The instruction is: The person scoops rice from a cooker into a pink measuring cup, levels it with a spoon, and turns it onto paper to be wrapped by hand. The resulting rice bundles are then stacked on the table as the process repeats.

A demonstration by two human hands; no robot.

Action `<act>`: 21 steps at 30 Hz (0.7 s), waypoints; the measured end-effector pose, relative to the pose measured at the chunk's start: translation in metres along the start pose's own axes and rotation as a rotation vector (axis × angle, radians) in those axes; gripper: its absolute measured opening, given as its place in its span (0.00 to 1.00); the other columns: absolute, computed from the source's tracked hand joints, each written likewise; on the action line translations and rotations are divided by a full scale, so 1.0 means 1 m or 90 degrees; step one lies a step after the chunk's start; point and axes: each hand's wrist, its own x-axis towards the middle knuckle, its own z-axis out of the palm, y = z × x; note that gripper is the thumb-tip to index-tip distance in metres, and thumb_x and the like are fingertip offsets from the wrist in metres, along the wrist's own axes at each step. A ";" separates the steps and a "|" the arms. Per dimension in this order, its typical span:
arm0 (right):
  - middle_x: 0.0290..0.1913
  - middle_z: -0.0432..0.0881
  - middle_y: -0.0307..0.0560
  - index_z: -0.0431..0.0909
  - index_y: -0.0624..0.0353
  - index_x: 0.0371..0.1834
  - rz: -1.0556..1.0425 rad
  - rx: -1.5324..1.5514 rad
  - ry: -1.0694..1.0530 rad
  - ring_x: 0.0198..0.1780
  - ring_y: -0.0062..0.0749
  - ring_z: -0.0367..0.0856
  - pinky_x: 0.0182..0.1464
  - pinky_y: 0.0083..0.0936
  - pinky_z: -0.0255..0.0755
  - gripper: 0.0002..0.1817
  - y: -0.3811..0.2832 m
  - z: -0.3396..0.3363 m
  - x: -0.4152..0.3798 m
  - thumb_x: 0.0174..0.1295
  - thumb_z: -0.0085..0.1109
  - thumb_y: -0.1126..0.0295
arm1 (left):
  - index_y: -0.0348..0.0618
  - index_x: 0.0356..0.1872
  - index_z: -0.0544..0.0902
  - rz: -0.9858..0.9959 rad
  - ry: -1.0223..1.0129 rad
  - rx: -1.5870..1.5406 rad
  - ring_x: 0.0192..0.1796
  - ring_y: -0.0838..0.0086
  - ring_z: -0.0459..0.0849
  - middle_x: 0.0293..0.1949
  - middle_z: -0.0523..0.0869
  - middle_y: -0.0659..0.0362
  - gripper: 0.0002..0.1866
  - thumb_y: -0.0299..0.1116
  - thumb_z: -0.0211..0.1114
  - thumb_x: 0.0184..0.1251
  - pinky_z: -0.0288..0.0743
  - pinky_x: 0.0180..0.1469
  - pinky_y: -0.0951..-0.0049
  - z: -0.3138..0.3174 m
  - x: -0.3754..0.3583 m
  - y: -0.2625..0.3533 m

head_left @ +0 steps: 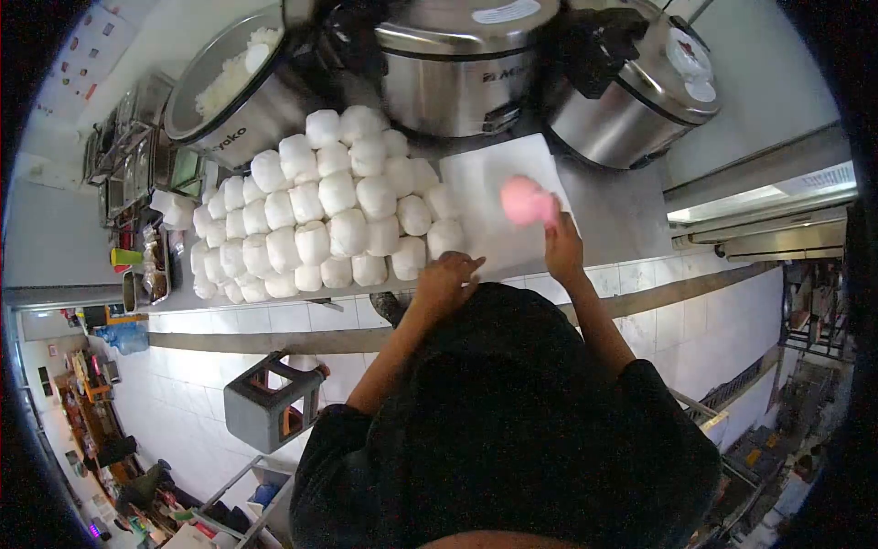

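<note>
My right hand (pixel 563 249) is closed round the end of a pink scoop (pixel 525 200), blurred by motion, over a sheet of white paper (pixel 480 183) on the metal counter. Beside the paper's lower left corner, at the counter's front edge, is my left hand (pixel 448 280), its fingers partly spread and nothing visible in them. Just left of it begins a large stacked pile of white wrapped bundles (pixel 347 232), several rows deep.
Behind the pile stand an open pot of rice (pixel 229 87) and two lidded steel cookers (pixel 457 73), (pixel 631 101). Metal trays (pixel 151 265) sit at the counter's left end. A grey stool (pixel 261 407) stands on the tiled floor.
</note>
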 end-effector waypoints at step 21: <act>0.58 0.78 0.42 0.83 0.48 0.48 -0.306 -0.072 -0.233 0.60 0.42 0.72 0.65 0.46 0.62 0.18 0.094 -0.013 -0.054 0.54 0.66 0.57 | 0.46 0.49 0.82 0.045 0.099 0.146 0.54 0.60 0.82 0.50 0.84 0.56 0.19 0.44 0.68 0.60 0.75 0.56 0.58 0.064 0.037 0.033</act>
